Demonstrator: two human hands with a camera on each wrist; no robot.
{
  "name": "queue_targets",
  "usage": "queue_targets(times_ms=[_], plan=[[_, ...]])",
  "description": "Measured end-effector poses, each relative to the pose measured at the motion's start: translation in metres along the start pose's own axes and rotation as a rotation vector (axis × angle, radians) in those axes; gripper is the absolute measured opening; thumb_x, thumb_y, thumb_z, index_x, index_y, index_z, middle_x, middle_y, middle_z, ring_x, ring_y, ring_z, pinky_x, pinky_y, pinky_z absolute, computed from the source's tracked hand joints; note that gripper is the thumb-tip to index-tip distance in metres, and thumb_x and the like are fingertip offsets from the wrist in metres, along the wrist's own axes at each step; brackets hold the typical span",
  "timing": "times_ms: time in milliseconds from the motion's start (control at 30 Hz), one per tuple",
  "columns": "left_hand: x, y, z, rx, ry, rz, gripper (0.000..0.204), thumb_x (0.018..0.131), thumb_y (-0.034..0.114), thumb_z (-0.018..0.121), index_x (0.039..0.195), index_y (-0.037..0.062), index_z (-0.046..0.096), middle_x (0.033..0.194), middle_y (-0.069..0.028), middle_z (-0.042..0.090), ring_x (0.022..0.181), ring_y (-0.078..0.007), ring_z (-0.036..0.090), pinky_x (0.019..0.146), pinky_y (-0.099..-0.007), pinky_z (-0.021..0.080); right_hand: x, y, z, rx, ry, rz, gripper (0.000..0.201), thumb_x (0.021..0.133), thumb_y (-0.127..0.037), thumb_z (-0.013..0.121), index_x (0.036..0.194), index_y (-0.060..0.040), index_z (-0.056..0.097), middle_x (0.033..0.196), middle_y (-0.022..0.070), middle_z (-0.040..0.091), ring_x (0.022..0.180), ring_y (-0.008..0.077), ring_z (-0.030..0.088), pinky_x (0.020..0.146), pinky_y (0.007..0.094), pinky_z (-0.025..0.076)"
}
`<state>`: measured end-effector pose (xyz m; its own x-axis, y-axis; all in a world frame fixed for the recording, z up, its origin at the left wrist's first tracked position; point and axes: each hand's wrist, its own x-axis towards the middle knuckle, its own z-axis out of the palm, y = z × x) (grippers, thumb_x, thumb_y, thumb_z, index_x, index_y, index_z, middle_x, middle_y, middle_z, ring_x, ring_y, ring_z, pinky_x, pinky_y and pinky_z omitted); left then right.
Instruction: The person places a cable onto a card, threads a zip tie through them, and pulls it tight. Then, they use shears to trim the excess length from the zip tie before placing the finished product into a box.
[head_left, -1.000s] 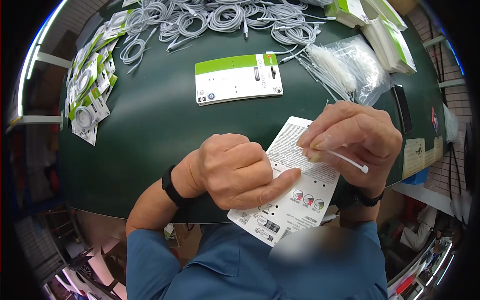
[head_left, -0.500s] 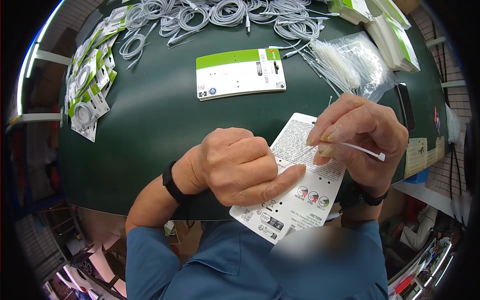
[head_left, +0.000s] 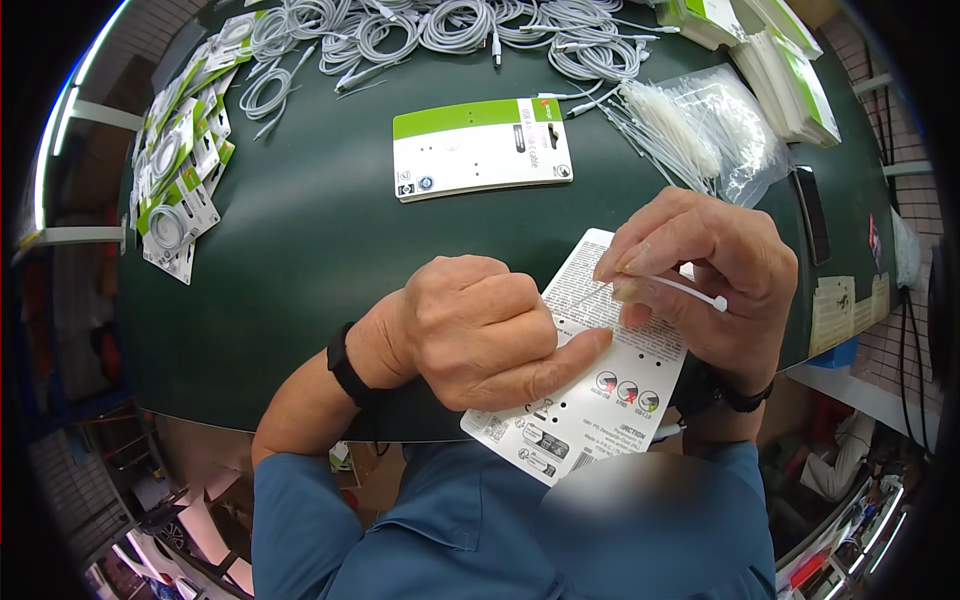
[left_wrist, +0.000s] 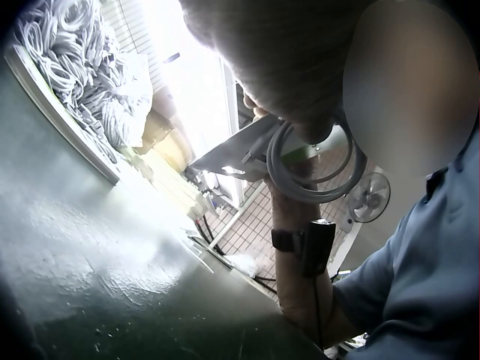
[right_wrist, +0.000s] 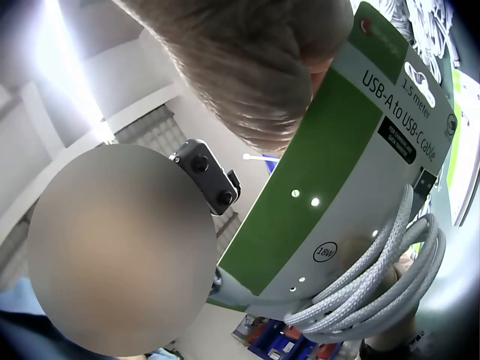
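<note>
The left hand (head_left: 485,335) grips a printed card (head_left: 610,400), its thumb lying along the back side with the text. Above the card's upper part, the right hand (head_left: 705,280) pinches a thin white zip tie (head_left: 690,290) between thumb and fingertips; its head end sticks out to the right. On the card's other side, a coiled grey cable (right_wrist: 375,277) lies against the green and white front (right_wrist: 300,180) in the right wrist view. The left wrist view also shows the coil (left_wrist: 315,196) below the left hand (left_wrist: 285,52).
A stack of cards (head_left: 480,150) lies ahead on the dark green table (head_left: 270,330). Coiled cables (head_left: 455,25) line the far edge, with cards carrying cables (head_left: 170,190) at the left. A bag of zip ties (head_left: 740,130), more cards (head_left: 790,90) and a phone (head_left: 812,215) are at the right.
The right hand went slightly right with the zip tie, then came back left and nearer the left hand. The left hand has barely moved and still holds the card.
</note>
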<state>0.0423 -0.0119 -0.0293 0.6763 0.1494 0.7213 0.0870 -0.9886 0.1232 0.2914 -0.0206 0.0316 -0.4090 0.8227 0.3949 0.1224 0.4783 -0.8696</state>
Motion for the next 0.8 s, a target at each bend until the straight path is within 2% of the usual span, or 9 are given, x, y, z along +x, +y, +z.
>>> queue_targets(times_ms=[167,333,433,533,633,733,800], plan=[[0.000,0.000,0.000,0.001,0.001,-0.005,0.057,0.071,0.025,0.085,0.126,0.0108,0.077,0.076,0.0025,0.057,0.058,-0.0086,0.053,0.047,-0.0264,0.037,-0.003,0.001,0.002,0.022,0.002,0.052,0.021,0.080,0.015,0.076,0.093,-0.0012,0.072,0.090,0.0085,0.077,0.077,0.0149,0.077,0.064,0.0253,0.060],[0.000,-0.001,0.003,0.017,0.019,0.003,0.057,0.070,0.024,0.084,0.125,0.0110,0.078,0.075,0.0032,0.055,0.058,-0.0084,0.052,0.047,-0.0261,0.037,-0.001,0.011,0.002,-0.041,-0.039,-0.014,0.019,0.080,0.012,0.076,0.091,-0.0033,0.073,0.088,0.0065,0.076,0.074,0.0165,0.075,0.062,0.0274,0.057],[0.008,-0.004,0.006,0.010,0.096,0.047,0.042,0.071,0.018,0.079,0.110,0.0023,0.078,0.065,0.0064,0.043,0.055,-0.0076,0.046,0.045,-0.0251,0.033,0.001,0.011,-0.001,-0.083,-0.138,-0.005,0.018,0.078,0.010,0.077,0.088,-0.0047,0.075,0.086,0.0062,0.075,0.072,0.0180,0.073,0.061,0.0286,0.056],[0.009,-0.003,0.008,-0.016,0.094,0.044,0.041,0.070,0.018,0.078,0.108,0.0029,0.078,0.065,0.0064,0.045,0.055,-0.0079,0.047,0.045,-0.0248,0.033,0.002,0.012,-0.001,-0.052,-0.228,0.064,0.018,0.077,0.010,0.078,0.086,-0.0051,0.076,0.084,0.0059,0.073,0.070,0.0184,0.071,0.060,0.0288,0.054],[0.002,0.001,0.006,0.022,0.024,0.004,0.055,0.069,0.023,0.083,0.122,0.0110,0.079,0.078,0.0036,0.056,0.060,-0.0085,0.053,0.048,-0.0257,0.038,0.004,0.014,-0.005,-0.026,-0.289,0.082,0.017,0.078,0.009,0.080,0.088,-0.0052,0.077,0.084,0.0048,0.071,0.070,0.0170,0.069,0.059,0.0287,0.052],[0.002,0.000,0.010,0.009,0.067,0.003,0.053,0.067,0.022,0.084,0.119,0.0110,0.081,0.082,0.0029,0.060,0.063,-0.0098,0.058,0.050,-0.0256,0.041,0.006,0.012,-0.007,0.015,-0.315,0.141,0.015,0.080,0.008,0.080,0.088,-0.0040,0.077,0.084,0.0040,0.071,0.070,0.0153,0.068,0.059,0.0282,0.052],[0.009,-0.001,0.013,-0.024,0.140,0.006,0.045,0.068,0.017,0.082,0.111,0.0054,0.080,0.076,0.0031,0.055,0.061,-0.0099,0.055,0.049,-0.0262,0.042,0.007,0.012,-0.008,0.022,-0.320,0.134,0.017,0.081,0.008,0.081,0.092,-0.0040,0.078,0.084,0.0028,0.072,0.071,0.0133,0.068,0.060,0.0278,0.052]])
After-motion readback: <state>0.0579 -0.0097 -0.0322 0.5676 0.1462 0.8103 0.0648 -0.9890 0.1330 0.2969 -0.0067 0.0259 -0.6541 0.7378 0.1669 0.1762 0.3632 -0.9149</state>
